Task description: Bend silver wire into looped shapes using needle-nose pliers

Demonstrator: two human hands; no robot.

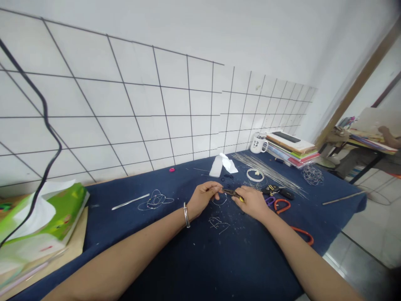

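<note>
Left hand (pixel 206 197) pinches a wire loop (pixel 220 205), presumably steadying it for the yellow-handled pliers (pixel 230 192) clasped in the right hand (pixel 252 202).

My left wrist (pixel 193 211) is fitted with one slim, silver-coloured, ring-shaped bangle (pixel 186 215), shiny in finish. My left hand (pixel 204 197), right hand (pixel 253 202) and both forearms (pixel 150 242) are bare.

From where I stand, the mug (pixel 257 144) looks smooth and glossy. Just in front of it, the sheaf of wires (pixel 270 170) has a thin metallic shine; further forward and left, the pliers (pixel 232 193) show dark metal. Beneath the mug spreads matt cloth (pixel 181 259). Well to its left, a packet (pixel 69 215) has glossy plastic wrapping and soft, matt paper (pixel 37 211).
</note>
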